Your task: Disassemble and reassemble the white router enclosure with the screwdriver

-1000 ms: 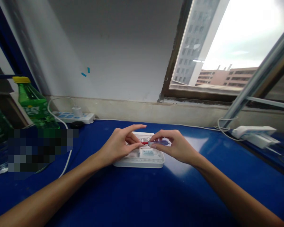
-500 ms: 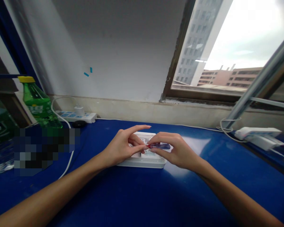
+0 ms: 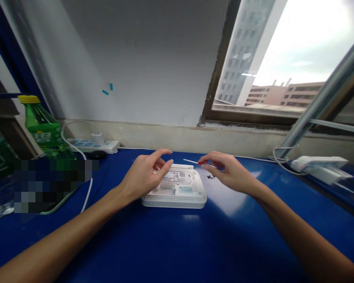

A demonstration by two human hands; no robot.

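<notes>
**Held in right hand (image 3: 228, 169), away from white device (image 3: 183, 182): screwdriver (image 3: 192, 161)**

Head view: judged the step in hand as tool handling above the device, with no driving under way. Found the right hand clamped on the screwdriver, thumb against fingers, handle mostly hidden within. Noted the shaft pointing from those fingers toward the left hand (image 3: 144, 175), nearly level, without visible contact at the tip. Found the left hand unloaded, thumb and fingertips apart; cannot tell whether touching the device below.

Looking to the next move, would judge as needed a tip turned downward and a steadying left hand before any contact with the device.

Located the device flat on the counter (image 3: 177, 243), perforated face upward, partly beneath the left hand and extending toward the right hand, on the near side of both sets of fingertips. Noted also small dark pieces (image 3: 209, 177) on the counter, just below the right hand's fingers; too small to identify.
</notes>
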